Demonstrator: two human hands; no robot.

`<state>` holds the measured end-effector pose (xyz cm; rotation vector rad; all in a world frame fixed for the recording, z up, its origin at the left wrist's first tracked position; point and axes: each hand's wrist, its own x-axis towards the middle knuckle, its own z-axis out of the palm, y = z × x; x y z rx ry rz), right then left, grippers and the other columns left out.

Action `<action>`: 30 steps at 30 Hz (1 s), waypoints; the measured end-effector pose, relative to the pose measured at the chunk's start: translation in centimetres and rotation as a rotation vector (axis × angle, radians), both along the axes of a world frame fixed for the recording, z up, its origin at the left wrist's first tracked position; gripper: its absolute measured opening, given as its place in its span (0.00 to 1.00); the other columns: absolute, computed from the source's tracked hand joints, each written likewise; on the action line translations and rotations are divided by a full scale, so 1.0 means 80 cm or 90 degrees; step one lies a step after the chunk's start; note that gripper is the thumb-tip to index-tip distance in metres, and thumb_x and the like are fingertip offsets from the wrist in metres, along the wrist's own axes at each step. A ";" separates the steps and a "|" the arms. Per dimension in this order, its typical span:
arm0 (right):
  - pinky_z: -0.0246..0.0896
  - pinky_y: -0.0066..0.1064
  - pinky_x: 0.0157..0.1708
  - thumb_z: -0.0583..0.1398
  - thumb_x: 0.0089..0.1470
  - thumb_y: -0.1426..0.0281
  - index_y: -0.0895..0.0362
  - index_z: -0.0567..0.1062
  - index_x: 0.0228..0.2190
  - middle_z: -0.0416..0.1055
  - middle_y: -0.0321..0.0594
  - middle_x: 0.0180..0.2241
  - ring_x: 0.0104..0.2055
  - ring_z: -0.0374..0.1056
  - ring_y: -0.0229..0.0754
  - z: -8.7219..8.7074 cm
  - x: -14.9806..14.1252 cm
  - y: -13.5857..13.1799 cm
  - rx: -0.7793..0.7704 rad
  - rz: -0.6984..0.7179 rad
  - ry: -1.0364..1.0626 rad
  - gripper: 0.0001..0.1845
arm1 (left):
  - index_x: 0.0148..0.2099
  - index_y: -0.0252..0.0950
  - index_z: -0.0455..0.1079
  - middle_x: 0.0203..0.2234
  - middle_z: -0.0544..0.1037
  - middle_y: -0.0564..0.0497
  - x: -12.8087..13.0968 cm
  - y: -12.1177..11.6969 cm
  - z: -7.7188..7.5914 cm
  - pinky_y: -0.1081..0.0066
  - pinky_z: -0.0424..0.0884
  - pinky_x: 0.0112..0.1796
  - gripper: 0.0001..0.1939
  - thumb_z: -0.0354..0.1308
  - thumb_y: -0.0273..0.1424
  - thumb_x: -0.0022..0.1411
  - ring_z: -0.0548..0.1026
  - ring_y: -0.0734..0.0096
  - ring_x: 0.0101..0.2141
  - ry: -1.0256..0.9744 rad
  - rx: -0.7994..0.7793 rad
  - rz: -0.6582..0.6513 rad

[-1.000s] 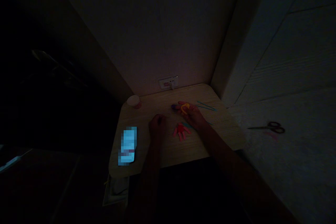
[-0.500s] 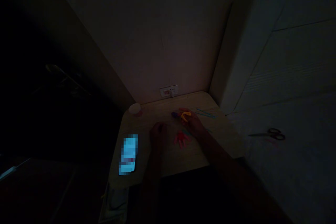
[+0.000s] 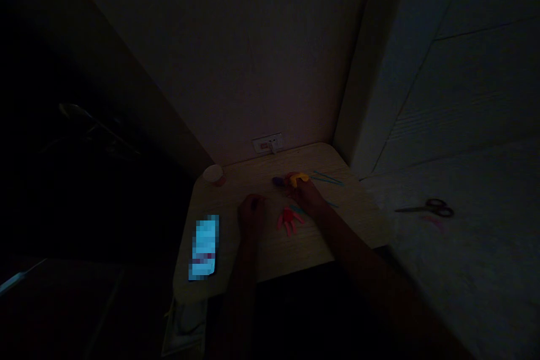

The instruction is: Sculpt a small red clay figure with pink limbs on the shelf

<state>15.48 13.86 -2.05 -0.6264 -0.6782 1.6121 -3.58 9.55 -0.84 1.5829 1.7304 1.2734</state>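
In dim light, my right hand (image 3: 310, 197) is closed on a soft yellow-orange piece (image 3: 299, 179) that looks like modelling clay, above the back right of the small table. A dark purple lump (image 3: 278, 181) lies just left of those fingers. My left hand (image 3: 250, 212) rests on the table with its fingers curled; whatever may be inside them is hidden. Between my two hands and nearer to me sits a red clay-like figure (image 3: 288, 216) with several pink limbs spread out.
A phone (image 3: 203, 250) with a lit screen lies at the table's left. A pale cup (image 3: 214, 175) stands at the back left corner. Thin blue-green sticks (image 3: 327, 179) lie right of my right hand. Scissors (image 3: 437, 208) rest on the pale surface further right. A wall socket (image 3: 268, 143) is behind.
The orange piece, a curved loop before, now shows flatter and turned in my right fingers. My left hand stays curled in place. The whole view has shifted slightly.
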 end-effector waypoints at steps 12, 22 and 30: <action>0.57 0.24 0.18 0.71 0.49 0.54 0.55 0.76 0.31 0.75 0.38 0.25 0.23 0.67 0.38 0.001 0.000 0.000 -0.003 0.014 -0.033 0.19 | 0.35 0.36 0.75 0.28 0.79 0.52 -0.002 0.004 -0.008 0.71 0.69 0.34 0.12 0.56 0.39 0.60 0.75 0.66 0.31 0.001 -0.003 -0.005; 0.50 0.21 0.15 0.71 0.48 0.55 0.55 0.75 0.33 0.64 0.28 0.19 0.19 0.57 0.32 0.003 -0.003 0.001 -0.009 0.028 -0.016 0.19 | 0.35 0.36 0.75 0.29 0.79 0.51 -0.003 0.004 -0.007 0.70 0.69 0.36 0.12 0.57 0.39 0.60 0.75 0.65 0.33 0.003 -0.004 -0.001; 0.49 0.22 0.15 0.70 0.44 0.60 0.55 0.73 0.31 0.62 0.28 0.20 0.19 0.55 0.32 0.000 0.000 0.006 -0.010 0.052 0.010 0.17 | 0.34 0.36 0.74 0.28 0.78 0.52 -0.002 0.003 -0.006 0.70 0.69 0.36 0.12 0.56 0.39 0.60 0.75 0.66 0.32 0.000 -0.005 -0.005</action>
